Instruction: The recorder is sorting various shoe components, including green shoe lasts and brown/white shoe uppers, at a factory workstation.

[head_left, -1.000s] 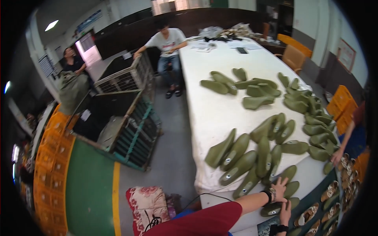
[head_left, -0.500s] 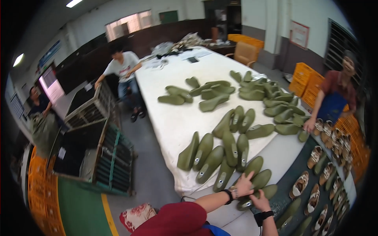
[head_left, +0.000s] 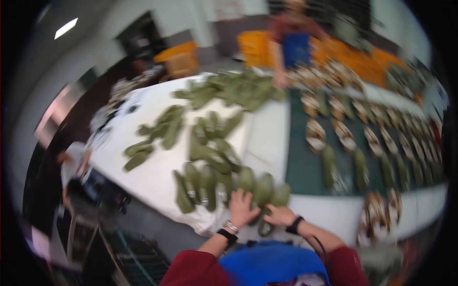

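Note:
Green shoe lasts cover the near part of the white-covered table [head_left: 143,183]. My left hand [head_left: 242,208] lies over a standing group of them with its fingers stretched out, touching the last [head_left: 246,178] in front of it. Close beside it, my right hand [head_left: 280,216] is closed around a green shoe last [head_left: 281,194], whose heel end shows below my fingers. Another last [head_left: 263,188] stands between the two hands. More lasts [head_left: 207,186] stand just left of my left hand. Motion blur softens the fingers' outlines.
A dark green belt [head_left: 305,178] to the right carries rows of brown-and-white shoe uppers [head_left: 316,136] and lasts. Uppers [head_left: 377,214] lie bunched near its front edge. Across the table stands a co-worker in a blue apron [head_left: 296,47]. Another person [head_left: 74,164] sits at left.
My view has swung to the right, bringing the belt and the co-worker nearer the middle. Both hands stay at the same group of lasts; the left hand's fingers now look straighter.

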Motion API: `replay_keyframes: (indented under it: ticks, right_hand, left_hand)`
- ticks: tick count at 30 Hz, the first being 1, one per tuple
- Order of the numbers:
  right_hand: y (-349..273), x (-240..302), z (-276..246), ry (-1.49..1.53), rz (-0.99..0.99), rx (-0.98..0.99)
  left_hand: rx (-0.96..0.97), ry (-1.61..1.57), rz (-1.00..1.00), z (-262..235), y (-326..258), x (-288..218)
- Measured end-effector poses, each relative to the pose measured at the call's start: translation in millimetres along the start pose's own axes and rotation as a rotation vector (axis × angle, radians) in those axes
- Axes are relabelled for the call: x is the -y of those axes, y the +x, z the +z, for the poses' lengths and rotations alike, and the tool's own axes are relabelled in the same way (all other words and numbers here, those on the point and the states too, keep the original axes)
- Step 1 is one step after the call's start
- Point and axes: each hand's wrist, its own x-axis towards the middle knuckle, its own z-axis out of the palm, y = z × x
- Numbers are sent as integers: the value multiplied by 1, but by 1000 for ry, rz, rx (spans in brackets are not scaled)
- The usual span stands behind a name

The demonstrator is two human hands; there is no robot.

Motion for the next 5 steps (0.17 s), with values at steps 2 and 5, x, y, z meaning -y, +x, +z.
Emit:
replay_keyframes:
  ticks: [2, 5]
  right_hand:
    - [-14, 4, -1, -50, -14, -9]
    - [-48, -12, 1, -71, 101, -34]
  left_hand:
    - [-21, 53, 59, -1, -6, 7]
    - [117, 63, 105, 9, -1, 2]
